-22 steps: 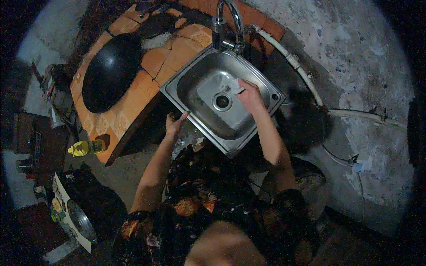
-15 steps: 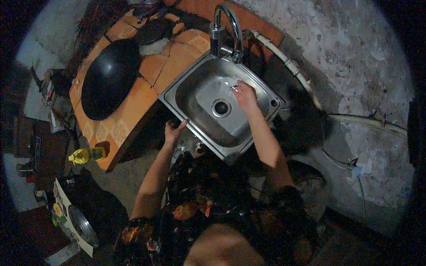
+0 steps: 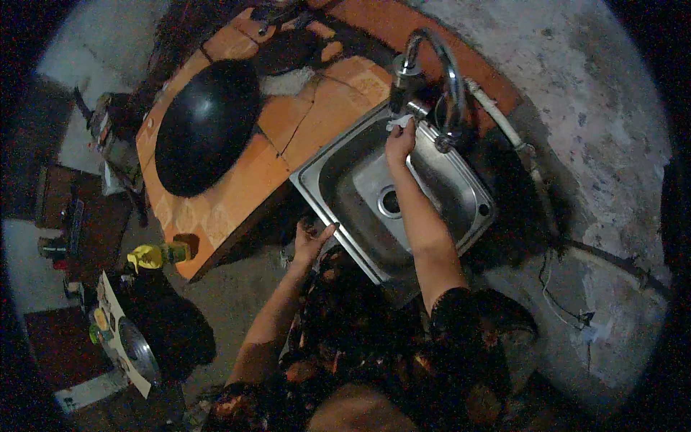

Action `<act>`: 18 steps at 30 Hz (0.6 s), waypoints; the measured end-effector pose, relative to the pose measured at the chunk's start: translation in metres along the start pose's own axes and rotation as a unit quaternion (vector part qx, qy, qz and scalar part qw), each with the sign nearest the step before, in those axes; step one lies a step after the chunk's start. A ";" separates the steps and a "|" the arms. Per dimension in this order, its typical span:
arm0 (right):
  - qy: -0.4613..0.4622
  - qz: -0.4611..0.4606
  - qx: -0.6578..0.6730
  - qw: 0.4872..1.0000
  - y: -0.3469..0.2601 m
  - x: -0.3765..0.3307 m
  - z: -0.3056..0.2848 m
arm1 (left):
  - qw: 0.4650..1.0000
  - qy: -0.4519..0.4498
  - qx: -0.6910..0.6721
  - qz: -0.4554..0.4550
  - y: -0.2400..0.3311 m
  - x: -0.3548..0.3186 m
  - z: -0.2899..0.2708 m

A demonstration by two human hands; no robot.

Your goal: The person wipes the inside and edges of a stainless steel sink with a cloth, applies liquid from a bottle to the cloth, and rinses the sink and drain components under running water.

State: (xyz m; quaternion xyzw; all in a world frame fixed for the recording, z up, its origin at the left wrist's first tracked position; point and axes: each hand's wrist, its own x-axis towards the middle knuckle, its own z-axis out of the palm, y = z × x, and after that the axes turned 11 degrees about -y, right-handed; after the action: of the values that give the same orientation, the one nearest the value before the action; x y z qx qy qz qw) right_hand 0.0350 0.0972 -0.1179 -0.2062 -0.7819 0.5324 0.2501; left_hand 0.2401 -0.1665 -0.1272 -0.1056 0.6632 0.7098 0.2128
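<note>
A square stainless steel sink [image 3: 358, 261] with a round drain stands in front of me. My right hand [image 3: 401, 144] reaches over the basin to its far side, at the foot of the tap. Its fingers are closed on a crumpled white cloth [image 3: 396, 124], which lies close to the far rim; contact there is hard to make out. At the near left edge, my left hand [image 3: 311, 243] holds the sink's rim, thumb on the metal and the other fingers bent outside it. The chrome gooseneck tap [image 3: 455, 86] curves above the far corner.
Left of the sink, an orange tiled counter [image 3: 248, 194] carries a large black wok [image 3: 207, 128] and a yellow spray bottle [image 3: 155, 254] at its near edge. A pale pipe [image 3: 497, 115] runs along the rough wall. A flat board [image 3: 119, 331] leans lower left.
My right hand has moved from the basin's inner floor to its far edge, carrying the white cloth. My left hand stays on the near rim. The whole view has shifted.
</note>
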 end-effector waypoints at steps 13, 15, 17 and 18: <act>-0.342 -0.202 0.152 0.905 -0.033 -0.139 0.044 | 0.995 0.061 0.072 -0.040 0.002 0.003 0.003; -0.395 -0.168 0.171 0.887 -0.033 -0.147 0.041 | 0.998 0.048 0.037 -0.002 -0.006 0.007 0.000; -0.417 -0.260 0.082 0.867 -0.033 -0.149 0.023 | 0.997 0.050 0.037 0.049 0.022 -0.008 0.020; -0.429 -0.271 0.076 0.858 -0.028 -0.154 0.017 | 0.997 0.046 0.024 0.058 0.014 -0.002 0.016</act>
State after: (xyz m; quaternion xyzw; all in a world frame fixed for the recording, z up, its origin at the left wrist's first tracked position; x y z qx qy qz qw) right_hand 0.1447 -0.0155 -0.1230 0.2824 -0.7940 0.5369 0.0388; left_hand 0.2378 -0.1516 -0.1122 -0.0942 0.6939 0.6994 0.1427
